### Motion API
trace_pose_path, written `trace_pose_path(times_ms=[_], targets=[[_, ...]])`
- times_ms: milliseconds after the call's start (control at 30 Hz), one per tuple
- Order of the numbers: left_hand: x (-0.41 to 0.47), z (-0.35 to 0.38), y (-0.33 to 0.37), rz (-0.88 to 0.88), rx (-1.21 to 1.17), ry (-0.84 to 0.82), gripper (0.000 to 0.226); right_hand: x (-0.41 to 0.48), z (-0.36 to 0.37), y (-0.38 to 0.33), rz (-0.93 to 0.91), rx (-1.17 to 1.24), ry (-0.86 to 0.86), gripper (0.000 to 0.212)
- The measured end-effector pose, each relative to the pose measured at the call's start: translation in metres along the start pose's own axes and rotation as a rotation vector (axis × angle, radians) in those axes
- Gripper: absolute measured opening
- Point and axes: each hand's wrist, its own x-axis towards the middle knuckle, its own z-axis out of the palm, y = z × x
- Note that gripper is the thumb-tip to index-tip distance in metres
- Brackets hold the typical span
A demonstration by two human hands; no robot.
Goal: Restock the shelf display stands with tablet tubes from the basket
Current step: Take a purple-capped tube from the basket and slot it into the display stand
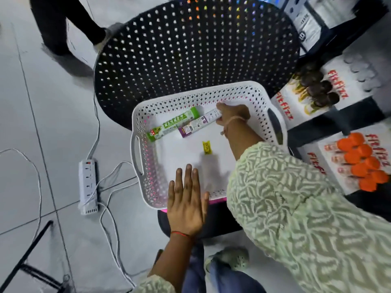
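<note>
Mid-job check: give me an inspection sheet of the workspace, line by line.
Surface: white basket resting on a black perforated chair.
Job's things: green tube and purple tube lie in the basket; two display stands, dark caps and orange caps, at right.
Clutter: small yellow slip on the basket floor.
Grippers: right hand grips the purple tube's end; left hand flat, open on the basket's near rim.
Cables: power strip with white leads on the floor.
Surroundings: tiled floor; another person's legs at top left.
</note>
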Motion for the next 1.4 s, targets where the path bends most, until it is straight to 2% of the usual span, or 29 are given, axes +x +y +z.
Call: trace_pose_path(times_ms=[100,233,367,500,600,767,833,933,1000,1167,1400], targets=[[-0.001,-0.004,0.0,0.025,-0.002,-0.022,0.053,-0.019,-0.02,-0.005,-0.194,-0.189,0.07,0.02],[0.001,-0.022,0.006,0.021,-0.12,-0.121,0.066,-0.075,-0.081,-0.031,-0.333,-0.043,0.063,0.017],[0.008,-0.042,0.055,0.137,-0.208,-0.104,0.076,-0.162,-0.175,-0.075,-0.542,0.04,0.092,0.013],[0.013,-0.064,0.156,0.391,-0.316,-0.084,0.074,-0.261,-0.283,-0.109,-0.734,0.015,0.195,0.019],[0.004,-0.084,0.248,0.661,-0.386,-0.031,0.058,-0.33,-0.356,-0.126,-0.826,-0.088,0.333,0.025],[-0.036,-0.111,0.374,1.051,-0.487,-0.015,0.054,-0.419,-0.454,-0.149,-0.937,-0.385,0.679,0.01],[-0.054,-0.113,0.402,1.137,-0.504,-0.028,0.054,-0.448,-0.483,-0.16,-0.987,-0.465,0.841,0.022],[-0.074,-0.108,0.424,1.214,-0.505,-0.07,0.064,-0.477,-0.515,-0.172,-0.984,-0.647,0.967,0.024],[-0.08,-0.099,0.429,1.219,-0.475,-0.108,0.071,-0.484,-0.526,-0.179,-0.933,-0.674,0.922,0.023],[-0.078,-0.086,0.427,1.232,-0.386,-0.141,0.056,-0.477,-0.545,-0.186,-0.816,-0.944,0.908,0.026],[-0.076,-0.085,0.43,1.233,-0.316,-0.156,0.062,-0.441,-0.553,-0.192,-0.783,-1.17,0.847,0.026]])
